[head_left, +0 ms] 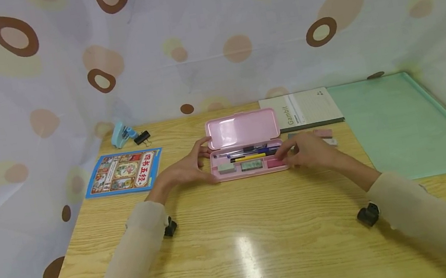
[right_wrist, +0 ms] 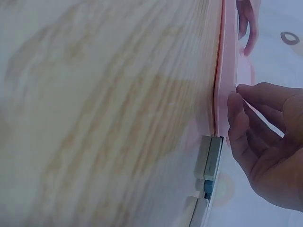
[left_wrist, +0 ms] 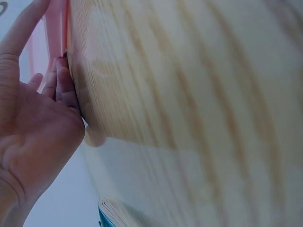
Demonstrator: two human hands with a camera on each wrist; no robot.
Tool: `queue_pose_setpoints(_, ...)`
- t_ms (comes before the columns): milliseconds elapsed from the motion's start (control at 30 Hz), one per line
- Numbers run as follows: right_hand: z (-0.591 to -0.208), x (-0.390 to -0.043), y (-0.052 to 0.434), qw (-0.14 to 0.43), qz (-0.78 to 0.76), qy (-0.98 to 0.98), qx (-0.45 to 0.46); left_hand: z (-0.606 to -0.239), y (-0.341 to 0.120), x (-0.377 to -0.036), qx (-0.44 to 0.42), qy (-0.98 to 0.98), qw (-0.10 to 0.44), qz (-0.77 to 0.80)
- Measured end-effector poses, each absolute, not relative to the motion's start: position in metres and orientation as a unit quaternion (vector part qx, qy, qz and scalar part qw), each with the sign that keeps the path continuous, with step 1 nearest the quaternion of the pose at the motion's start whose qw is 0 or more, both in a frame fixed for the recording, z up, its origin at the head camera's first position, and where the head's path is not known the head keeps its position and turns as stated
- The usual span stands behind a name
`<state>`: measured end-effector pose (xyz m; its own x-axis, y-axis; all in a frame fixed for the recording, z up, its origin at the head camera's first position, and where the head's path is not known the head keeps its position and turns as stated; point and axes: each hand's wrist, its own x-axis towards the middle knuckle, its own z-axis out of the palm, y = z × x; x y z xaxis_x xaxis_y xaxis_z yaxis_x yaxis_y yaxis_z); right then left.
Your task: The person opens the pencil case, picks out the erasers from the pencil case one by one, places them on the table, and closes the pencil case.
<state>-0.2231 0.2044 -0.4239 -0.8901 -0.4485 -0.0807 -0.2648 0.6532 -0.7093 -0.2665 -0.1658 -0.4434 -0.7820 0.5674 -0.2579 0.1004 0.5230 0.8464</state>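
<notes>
An open pink pencil case (head_left: 250, 172) lies on the table with its lid (head_left: 243, 128) tipped back. Pens, among them a yellow pen (head_left: 248, 158), fill the long compartment. In front sit a pale eraser (head_left: 226, 168), a green-patterned block (head_left: 251, 165) and a pink eraser (head_left: 274, 163). My left hand (head_left: 188, 168) spans the case's left end, thumb by the front corner, fingers near the hinge. Bent fingers of my right hand (head_left: 310, 150) reach over the right end, tips at the pink eraser; I cannot tell whether they pinch it.
To the left lie a blue book (head_left: 125, 173), a black binder clip (head_left: 142, 137) and a light-blue gadget (head_left: 119, 135). Behind on the right is a notebook (head_left: 310, 106), beside a green mesh pouch (head_left: 414, 128). Small blocks (head_left: 323, 133) lie partly behind my right hand.
</notes>
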Motion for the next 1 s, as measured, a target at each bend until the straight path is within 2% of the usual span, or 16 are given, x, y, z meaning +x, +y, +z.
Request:
queue_pose_setpoints(367, -0.425, -0.221, 0.203, 0.142, -0.380, 0.894, -0.190, -0.446, -0.166, -0.268, 0.202, 0.836, 0.259, 0.440)
queue_pose_setpoints(867, -0.430, -0.222, 0.192, 0.100, -0.360, 0.902, -0.216, -0.446, -0.167, -0.267, 0.204, 0.837, 0.258, 0.437)
queue_pose_setpoints(1000, -0.426, -0.221, 0.194, 0.115, -0.385, 0.896, -0.191, -0.445, -0.167, -0.267, 0.207, 0.837, 0.258, 0.437)
